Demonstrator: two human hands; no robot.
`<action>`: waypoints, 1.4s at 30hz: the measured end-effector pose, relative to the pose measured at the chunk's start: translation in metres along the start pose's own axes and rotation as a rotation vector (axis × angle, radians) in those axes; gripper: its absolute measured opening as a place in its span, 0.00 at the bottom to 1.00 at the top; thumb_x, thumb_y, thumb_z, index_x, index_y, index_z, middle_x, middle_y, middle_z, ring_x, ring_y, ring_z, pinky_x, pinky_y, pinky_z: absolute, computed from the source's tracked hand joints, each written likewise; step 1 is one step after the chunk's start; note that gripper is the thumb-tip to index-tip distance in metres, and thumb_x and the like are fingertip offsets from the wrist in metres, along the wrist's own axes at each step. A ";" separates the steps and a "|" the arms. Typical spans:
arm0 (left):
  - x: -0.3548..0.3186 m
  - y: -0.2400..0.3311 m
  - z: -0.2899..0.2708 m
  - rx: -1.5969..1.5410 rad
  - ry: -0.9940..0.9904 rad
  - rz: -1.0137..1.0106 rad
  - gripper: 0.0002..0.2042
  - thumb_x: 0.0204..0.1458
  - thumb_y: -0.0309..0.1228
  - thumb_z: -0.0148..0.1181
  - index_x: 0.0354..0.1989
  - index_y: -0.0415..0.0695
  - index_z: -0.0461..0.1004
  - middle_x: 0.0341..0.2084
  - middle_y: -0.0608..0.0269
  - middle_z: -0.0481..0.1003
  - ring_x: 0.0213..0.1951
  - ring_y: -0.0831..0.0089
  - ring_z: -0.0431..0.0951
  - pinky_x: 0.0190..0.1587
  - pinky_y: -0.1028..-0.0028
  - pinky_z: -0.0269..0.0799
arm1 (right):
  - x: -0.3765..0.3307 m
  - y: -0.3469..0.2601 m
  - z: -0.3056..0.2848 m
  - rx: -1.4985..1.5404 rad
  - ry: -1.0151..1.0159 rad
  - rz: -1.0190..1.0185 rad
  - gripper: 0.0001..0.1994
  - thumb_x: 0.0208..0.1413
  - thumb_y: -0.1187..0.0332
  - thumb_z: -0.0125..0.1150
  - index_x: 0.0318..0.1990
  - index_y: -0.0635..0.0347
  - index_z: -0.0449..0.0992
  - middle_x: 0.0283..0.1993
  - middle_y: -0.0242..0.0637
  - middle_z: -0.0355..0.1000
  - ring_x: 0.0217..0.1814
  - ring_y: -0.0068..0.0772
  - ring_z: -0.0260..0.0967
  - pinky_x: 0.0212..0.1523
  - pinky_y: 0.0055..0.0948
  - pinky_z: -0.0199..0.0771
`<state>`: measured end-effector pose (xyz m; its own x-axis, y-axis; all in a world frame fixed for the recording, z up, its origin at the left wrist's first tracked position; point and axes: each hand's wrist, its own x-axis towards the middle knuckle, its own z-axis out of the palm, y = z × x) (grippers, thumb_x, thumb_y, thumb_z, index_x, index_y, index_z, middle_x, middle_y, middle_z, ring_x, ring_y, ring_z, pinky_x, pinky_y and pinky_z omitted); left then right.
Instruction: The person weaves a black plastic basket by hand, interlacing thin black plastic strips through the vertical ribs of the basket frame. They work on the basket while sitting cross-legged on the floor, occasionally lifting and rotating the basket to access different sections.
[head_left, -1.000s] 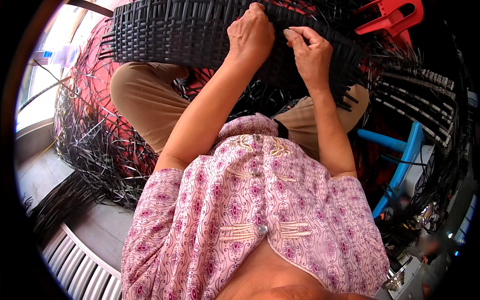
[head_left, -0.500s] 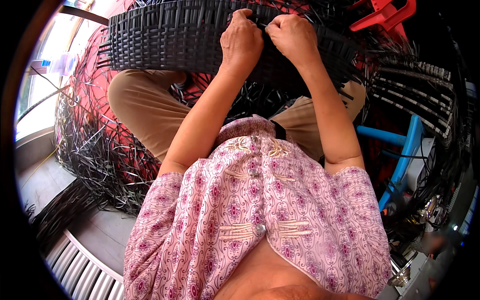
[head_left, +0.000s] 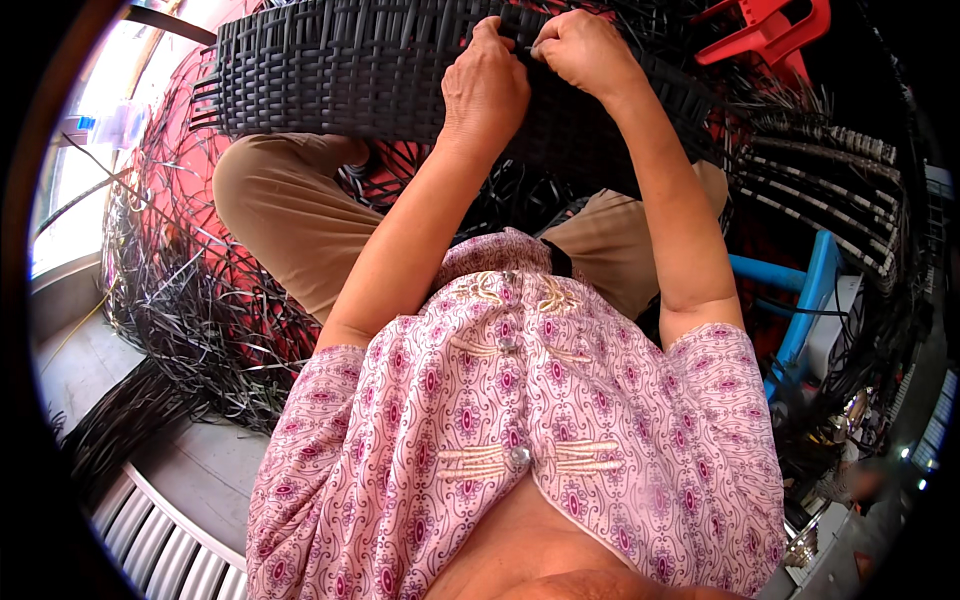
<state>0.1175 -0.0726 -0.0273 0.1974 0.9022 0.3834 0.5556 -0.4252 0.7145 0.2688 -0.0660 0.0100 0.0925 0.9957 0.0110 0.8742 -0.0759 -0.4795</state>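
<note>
A long curved panel woven from flat black plastic strips (head_left: 330,70) lies across in front of me, above my bent legs. Loose strip ends stick out at its left edge. My left hand (head_left: 485,95) rests on the middle of the weave, its fingers curled onto the strips and the index finger reaching toward the far side. Just right of it, my right hand (head_left: 592,58) is closed in a pinch on a black strip at the panel's surface. Dark weave around the fingertips hides much of that strip.
Tangled black strips (head_left: 210,310) heap over red material at the left. A white slatted seat (head_left: 170,535) stands at lower left. On the right are a blue frame (head_left: 805,310), another woven piece with pale bands (head_left: 825,190) and a red plastic stool (head_left: 770,35).
My right hand has shifted slightly up and tilted, with its forearm and elbow swung a little outward to the right. The left hand stays at nearly the same spot on the weave.
</note>
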 end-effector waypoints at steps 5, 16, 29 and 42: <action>0.002 0.001 -0.001 0.073 -0.096 -0.020 0.22 0.52 0.27 0.57 0.56 0.37 0.67 0.43 0.53 0.80 0.44 0.51 0.80 0.49 0.59 0.73 | 0.000 -0.008 0.004 -0.089 0.012 0.037 0.11 0.42 0.66 0.58 0.32 0.48 0.85 0.36 0.46 0.80 0.44 0.50 0.77 0.50 0.42 0.76; -0.021 -0.001 -0.001 -0.075 -0.026 0.055 0.26 0.53 0.26 0.58 0.61 0.36 0.62 0.46 0.50 0.79 0.43 0.52 0.81 0.44 0.61 0.77 | -0.013 0.007 0.002 0.133 0.077 -0.028 0.12 0.46 0.62 0.58 0.33 0.55 0.84 0.33 0.49 0.79 0.40 0.50 0.78 0.47 0.41 0.76; -0.006 -0.004 -0.003 -0.084 -0.046 0.058 0.20 0.53 0.27 0.61 0.54 0.35 0.69 0.40 0.53 0.81 0.31 0.67 0.84 0.38 0.70 0.77 | -0.013 0.011 0.009 0.096 0.146 -0.072 0.12 0.47 0.64 0.58 0.35 0.56 0.84 0.31 0.47 0.79 0.38 0.47 0.79 0.46 0.39 0.77; 0.005 0.019 -0.006 -0.264 -0.072 -0.190 0.20 0.48 0.29 0.66 0.50 0.39 0.72 0.36 0.54 0.81 0.32 0.62 0.84 0.39 0.69 0.78 | -0.010 0.010 0.012 0.100 0.133 -0.021 0.12 0.47 0.64 0.57 0.34 0.53 0.85 0.35 0.46 0.79 0.41 0.48 0.78 0.48 0.41 0.76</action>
<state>0.1243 -0.0760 -0.0087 0.1725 0.9659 0.1931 0.3615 -0.2445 0.8997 0.2711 -0.0762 -0.0056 0.1429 0.9805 0.1351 0.8253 -0.0428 -0.5630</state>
